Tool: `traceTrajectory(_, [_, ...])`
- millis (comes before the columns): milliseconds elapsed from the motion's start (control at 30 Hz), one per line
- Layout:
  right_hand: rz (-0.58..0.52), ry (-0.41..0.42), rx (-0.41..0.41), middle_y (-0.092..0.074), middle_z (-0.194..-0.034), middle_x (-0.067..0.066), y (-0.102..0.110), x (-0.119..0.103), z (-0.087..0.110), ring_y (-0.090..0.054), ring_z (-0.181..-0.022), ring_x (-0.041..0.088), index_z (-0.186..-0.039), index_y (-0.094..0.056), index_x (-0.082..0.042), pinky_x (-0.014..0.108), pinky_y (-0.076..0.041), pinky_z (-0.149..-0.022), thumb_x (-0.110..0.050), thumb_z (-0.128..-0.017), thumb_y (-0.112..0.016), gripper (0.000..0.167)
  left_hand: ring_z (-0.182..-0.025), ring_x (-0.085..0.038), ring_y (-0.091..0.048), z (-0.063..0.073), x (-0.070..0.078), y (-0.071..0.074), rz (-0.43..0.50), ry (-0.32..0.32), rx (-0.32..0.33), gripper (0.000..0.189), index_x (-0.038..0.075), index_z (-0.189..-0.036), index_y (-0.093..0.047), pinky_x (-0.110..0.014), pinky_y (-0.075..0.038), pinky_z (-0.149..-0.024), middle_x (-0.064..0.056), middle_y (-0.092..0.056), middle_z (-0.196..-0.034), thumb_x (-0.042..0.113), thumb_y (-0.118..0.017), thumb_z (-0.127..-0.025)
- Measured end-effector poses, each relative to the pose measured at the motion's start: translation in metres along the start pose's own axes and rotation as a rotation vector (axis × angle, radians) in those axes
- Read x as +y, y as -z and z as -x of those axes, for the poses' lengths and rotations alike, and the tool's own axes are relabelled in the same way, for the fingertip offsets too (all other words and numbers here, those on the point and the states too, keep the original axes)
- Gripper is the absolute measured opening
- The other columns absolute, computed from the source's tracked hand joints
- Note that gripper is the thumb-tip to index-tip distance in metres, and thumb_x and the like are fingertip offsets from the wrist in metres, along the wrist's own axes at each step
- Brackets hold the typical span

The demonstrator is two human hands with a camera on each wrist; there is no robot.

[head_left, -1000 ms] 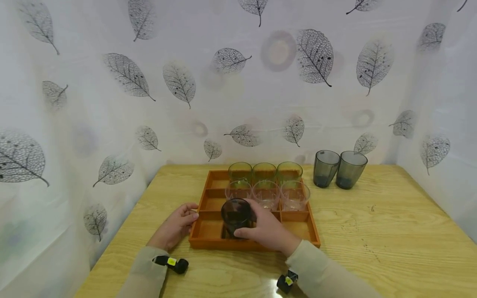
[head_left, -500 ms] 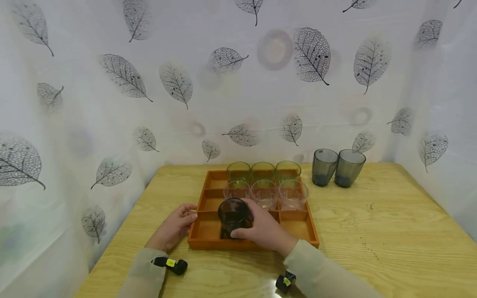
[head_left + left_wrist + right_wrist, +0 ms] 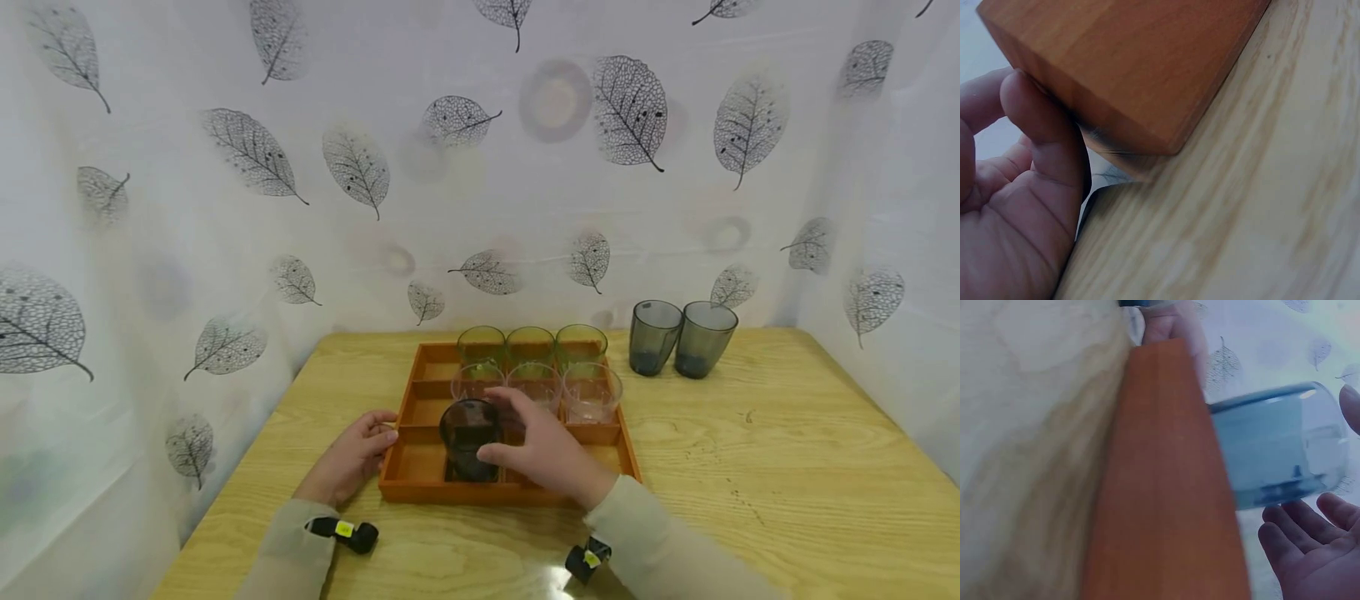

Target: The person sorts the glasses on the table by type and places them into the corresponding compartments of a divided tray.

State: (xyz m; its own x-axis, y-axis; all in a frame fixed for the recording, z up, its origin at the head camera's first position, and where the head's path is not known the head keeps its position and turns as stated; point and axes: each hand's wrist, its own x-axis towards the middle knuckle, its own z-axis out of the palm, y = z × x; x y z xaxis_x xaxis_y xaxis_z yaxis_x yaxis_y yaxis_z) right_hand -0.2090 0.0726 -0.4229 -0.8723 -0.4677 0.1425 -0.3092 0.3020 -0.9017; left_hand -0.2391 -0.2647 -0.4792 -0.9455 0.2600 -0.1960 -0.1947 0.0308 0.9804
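Note:
A dark smoked drinking glass (image 3: 468, 435) stands in the front row of an orange-brown wooden compartment tray (image 3: 480, 494). My right hand (image 3: 553, 454) is spread beside this glass on its right, thumb and fingers parted. In the right wrist view the glass (image 3: 1272, 450) shows pale blue beyond the tray wall (image 3: 1160, 475), the fingertips (image 3: 1272, 515) close at its side and the thumb off its rim. My left hand (image 3: 348, 458) touches the tray's left side. The left wrist view shows a digit (image 3: 1041, 112) lying against the tray's wooden wall (image 3: 1122, 69).
Three green glasses (image 3: 529, 343) fill part of the tray's back row, with three clear glasses (image 3: 592, 396) in the row before them. Two more grey glasses (image 3: 705, 337) stand behind right on the wood-grain table (image 3: 765, 467). A leaf-patterned curtain (image 3: 480, 192) encloses the table.
My right hand has let go of the dark glass and drawn slightly right, its fingers parting. The glass stays in the front row; my left hand keeps its place.

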Motion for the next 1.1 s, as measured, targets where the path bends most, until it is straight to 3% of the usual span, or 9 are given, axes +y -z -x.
traceTrajectory(333, [-0.089,0.046,-0.013,-0.043,-0.154,0.01,0.033,-0.007,0.001,-0.042,-0.141,0.03,-0.155,-0.035,-0.013,0.051,-0.034,-0.112,-0.031,-0.094,-0.075,0.075,-0.075,-0.012,-0.052,0.0,-0.002,0.0,0.006,-0.009,0.002,0.034,0.003,-0.134,-0.042,-0.024,-0.046,-0.064,-0.004,-0.055,-0.101,0.012,-0.056,-0.105])
traceTrajectory(533, [-0.03,0.056,0.053,-0.044,-0.153,0.011,0.058,-0.012,0.003,-0.044,-0.139,0.032,-0.155,-0.035,-0.017,0.054,-0.035,-0.111,-0.038,-0.092,-0.075,0.078,-0.076,-0.012,-0.053,-0.001,-0.002,0.001,0.011,-0.023,-0.008,0.037,0.001,-0.135,-0.041,-0.024,-0.046,-0.064,-0.004,-0.055,-0.101,0.013,-0.058,-0.105])
traceTrajectory(1100, [0.091,0.047,0.15,-0.042,-0.155,0.009,0.122,-0.003,0.01,-0.04,-0.141,0.034,-0.158,-0.03,-0.014,0.052,-0.031,-0.114,-0.037,-0.097,-0.07,0.076,-0.076,-0.012,-0.051,-0.001,-0.003,0.002,0.007,-0.02,-0.01,0.042,-0.001,-0.139,-0.038,-0.024,-0.045,-0.064,-0.004,-0.053,-0.101,0.014,-0.057,-0.105])
